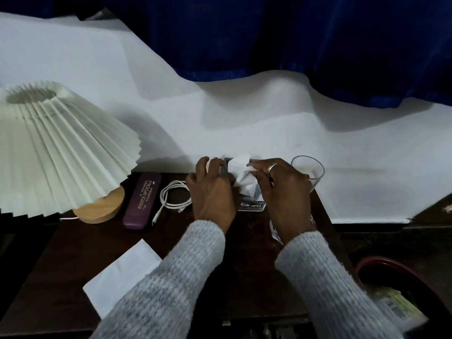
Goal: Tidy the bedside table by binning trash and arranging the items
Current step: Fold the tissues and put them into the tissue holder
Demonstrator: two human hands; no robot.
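- A crumpled white tissue (241, 173) is held between both hands at the back of the dark worktop (244, 253), just beside a glass (308, 170).
- The tissue is judged to be very light and soft. It can be squashed safely, but it may be torn if pulled hard.
- It is best taken by its bunched middle, so no loose bits are dropped.
- The left hand (212, 189) is curled, and its fingers are pinched on the tissue's left side.
- The right hand (283, 192) is curled too, with its fingertips pinched on the right side.
- Both arms are stretched forward, with the backs of the hands turned up.
- A bin (391, 263) is seen low on the right, well apart from the tissue.
- The glass could be knocked if the right hand is swung wide.
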